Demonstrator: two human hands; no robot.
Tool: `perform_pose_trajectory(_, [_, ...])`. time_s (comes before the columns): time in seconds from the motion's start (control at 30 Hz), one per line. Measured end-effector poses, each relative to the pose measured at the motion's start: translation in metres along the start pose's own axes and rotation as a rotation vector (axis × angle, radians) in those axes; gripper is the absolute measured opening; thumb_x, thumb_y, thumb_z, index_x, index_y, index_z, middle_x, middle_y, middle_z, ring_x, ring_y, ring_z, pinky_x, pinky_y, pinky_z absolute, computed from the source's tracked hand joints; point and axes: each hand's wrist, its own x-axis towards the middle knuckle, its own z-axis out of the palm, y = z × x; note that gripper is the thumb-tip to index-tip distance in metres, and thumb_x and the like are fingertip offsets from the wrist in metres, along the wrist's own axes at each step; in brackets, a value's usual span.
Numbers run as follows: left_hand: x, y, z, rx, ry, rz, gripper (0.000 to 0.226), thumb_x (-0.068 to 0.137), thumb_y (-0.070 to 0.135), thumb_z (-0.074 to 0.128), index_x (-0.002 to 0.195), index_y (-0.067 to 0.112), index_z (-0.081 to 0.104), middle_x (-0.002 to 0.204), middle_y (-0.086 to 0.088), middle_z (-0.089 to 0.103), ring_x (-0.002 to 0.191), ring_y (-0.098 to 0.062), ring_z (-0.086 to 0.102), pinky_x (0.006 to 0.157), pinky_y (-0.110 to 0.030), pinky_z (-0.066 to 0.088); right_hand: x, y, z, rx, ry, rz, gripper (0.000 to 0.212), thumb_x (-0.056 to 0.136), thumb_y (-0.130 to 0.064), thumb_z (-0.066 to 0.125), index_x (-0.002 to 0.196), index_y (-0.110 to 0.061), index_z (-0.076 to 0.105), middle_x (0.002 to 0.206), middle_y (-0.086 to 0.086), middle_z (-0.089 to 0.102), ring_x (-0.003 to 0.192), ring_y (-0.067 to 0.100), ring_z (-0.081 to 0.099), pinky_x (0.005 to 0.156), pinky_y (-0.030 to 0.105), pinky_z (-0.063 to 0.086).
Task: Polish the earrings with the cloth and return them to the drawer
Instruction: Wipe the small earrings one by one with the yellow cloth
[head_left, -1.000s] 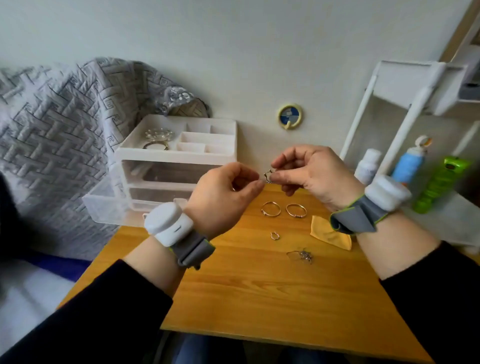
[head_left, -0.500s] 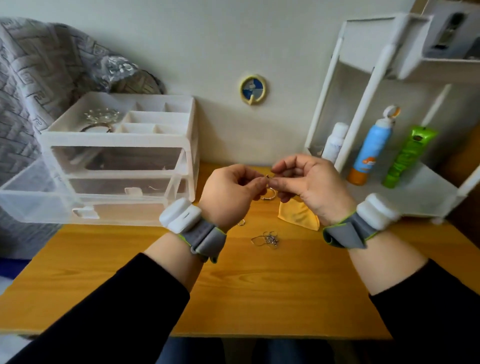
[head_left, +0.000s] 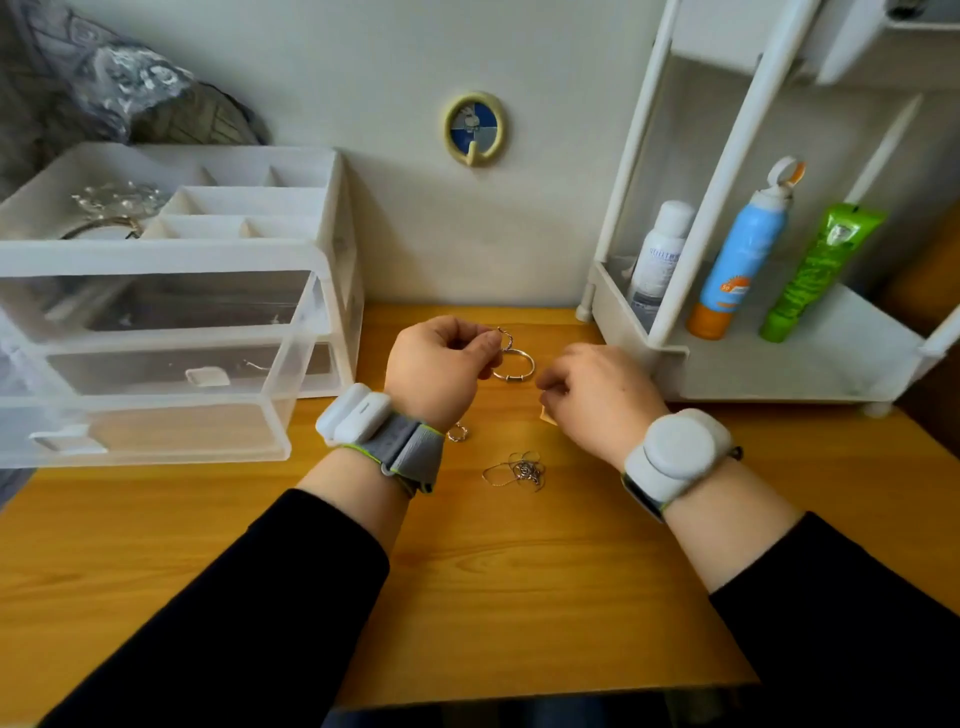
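Two hands hover over the wooden table: the left hand pinches a small twisted earring just above a hoop, the right hand curls over the yellow cloth, its grip hidden so I cannot tell, and the drawer stands open at left.

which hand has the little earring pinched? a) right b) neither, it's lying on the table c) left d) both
c: the left hand pinches the earring at its fingertips, while the right hand sits apart from it, low over the yellow cloth.
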Motion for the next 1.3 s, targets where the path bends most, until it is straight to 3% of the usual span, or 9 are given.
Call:
perform_pose_trajectory(0.13, [0.007, -0.006, 0.005, -0.026, 0.002, -0.025, 0.013, 0.088, 0.022, 0.064, 0.089, 0.012, 0.072, 0.077, -0.003, 0.071, 0.062, -0.01, 0.059, 0.06, -0.023, 0.049, 0.0, 0.002, 0.011, -0.105, -0.054, 0.015, 0.025, 0.09, -0.019, 0.051, 0.106, -0.02, 0.071, 0.112, 0.002, 0.061, 0.103, 0.028, 0.058, 0.083, 0.034, 0.049])
perform_pose_trajectory(0.53, [0.011, -0.023, 0.003, -0.149, 0.018, -0.035, 0.007, 0.084, 0.024, 0.068, 0.081, 0.019, 0.071, 0.071, 0.002, 0.069, 0.061, -0.009, 0.057, 0.057, -0.022, 0.047, 0.002, 0.01, 0.023, -0.092, -0.06, 0.001, 0.015, 0.09, -0.018, 0.054, 0.1, -0.015, 0.065, 0.105, 0.001, 0.051, 0.104, 0.022, 0.049, 0.079, 0.036, 0.047])
perform_pose_trajectory(0.63, [0.011, -0.024, 0.002, -0.13, 0.014, -0.001, 0.007, 0.085, 0.025, 0.067, 0.079, 0.023, 0.07, 0.071, 0.003, 0.069, 0.061, -0.008, 0.057, 0.056, -0.019, 0.048, 0.004, 0.012, 0.019, 0.118, 0.031, 0.042, 0.014, 0.094, -0.022, 0.051, 0.1, -0.016, 0.061, 0.105, 0.0, 0.054, 0.099, 0.02, 0.052, 0.082, 0.035, 0.044])
perform_pose_trajectory(0.77, [0.011, -0.024, 0.002, -0.138, 0.026, 0.029, 0.007, 0.084, 0.026, 0.067, 0.078, 0.024, 0.071, 0.068, 0.005, 0.069, 0.059, -0.005, 0.057, 0.056, -0.018, 0.047, 0.016, 0.013, 0.011, 0.52, 0.16, 0.05, 0.007, 0.095, -0.021, 0.051, 0.094, -0.021, 0.058, 0.089, -0.004, 0.06, 0.078, 0.012, 0.055, 0.07, 0.024, 0.045])
perform_pose_trajectory(0.9, [0.007, -0.023, 0.004, -0.124, -0.018, 0.082, 0.007, 0.084, 0.026, 0.067, 0.08, 0.023, 0.071, 0.069, 0.003, 0.07, 0.06, -0.006, 0.059, 0.058, -0.019, 0.048, 0.021, 0.011, 0.019, 1.024, 0.219, 0.12, 0.007, 0.092, -0.024, 0.051, 0.09, -0.028, 0.058, 0.09, 0.003, 0.065, 0.089, 0.024, 0.063, 0.084, 0.049, 0.053])
perform_pose_trajectory(0.97, [0.006, -0.022, 0.007, -0.111, -0.047, 0.105, 0.007, 0.084, 0.023, 0.066, 0.081, 0.019, 0.071, 0.069, 0.004, 0.069, 0.058, -0.003, 0.057, 0.057, -0.016, 0.046, 0.02, 0.011, 0.025, 1.188, 0.211, 0.148, 0.01, 0.094, -0.022, 0.051, 0.092, -0.027, 0.059, 0.094, 0.009, 0.067, 0.093, 0.029, 0.065, 0.086, 0.053, 0.053])
perform_pose_trajectory(1.2, [-0.001, -0.016, 0.012, -0.104, -0.127, 0.156, 0.009, 0.086, 0.018, 0.063, 0.084, 0.013, 0.07, 0.07, 0.002, 0.068, 0.058, 0.0, 0.057, 0.055, -0.01, 0.043, 0.014, 0.007, 0.019, 1.362, 0.179, 0.076, 0.008, 0.086, -0.013, 0.064, 0.092, -0.017, 0.066, 0.081, 0.002, 0.071, 0.074, 0.018, 0.067, 0.067, 0.03, 0.053])
perform_pose_trajectory(1.3, [-0.002, -0.017, 0.012, -0.089, -0.135, 0.146, 0.009, 0.086, 0.021, 0.062, 0.084, 0.015, 0.069, 0.07, 0.003, 0.068, 0.058, 0.0, 0.057, 0.054, -0.01, 0.043, 0.011, 0.005, 0.017, 1.362, 0.182, 0.064, 0.014, 0.077, -0.008, 0.071, 0.089, -0.014, 0.068, 0.082, 0.004, 0.072, 0.075, 0.016, 0.068, 0.066, 0.027, 0.052])
